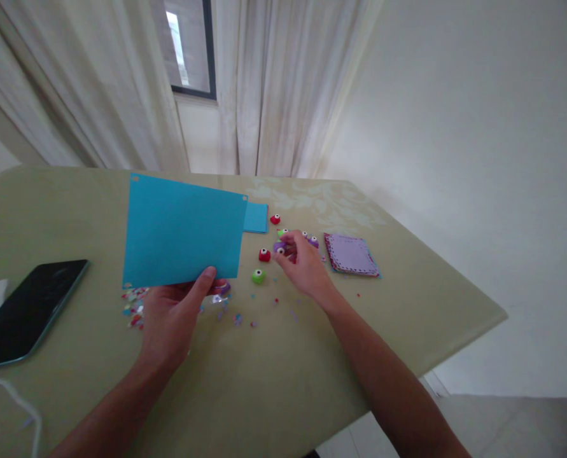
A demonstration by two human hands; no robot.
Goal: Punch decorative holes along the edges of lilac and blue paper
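Observation:
My left hand point(175, 312) holds a blue sheet of card point(182, 232) upright by its lower edge, thumb on the front. My right hand point(302, 264) reaches over a cluster of small craft punches and its fingertips close on a purple punch point(279, 246). A red punch point(264, 255) and a green punch point(258, 276) sit just left of that hand. Another red punch point(275, 219) lies farther back.
A stack of purple and coloured paper squares point(350, 254) lies right of the punches. A smaller blue card point(256, 217) lies behind the held sheet. Paper confetti point(134, 305) is scattered at left. A dark phone point(28, 308) and white cable point(20, 404) lie at far left. The table's edge point(455, 343) runs at right.

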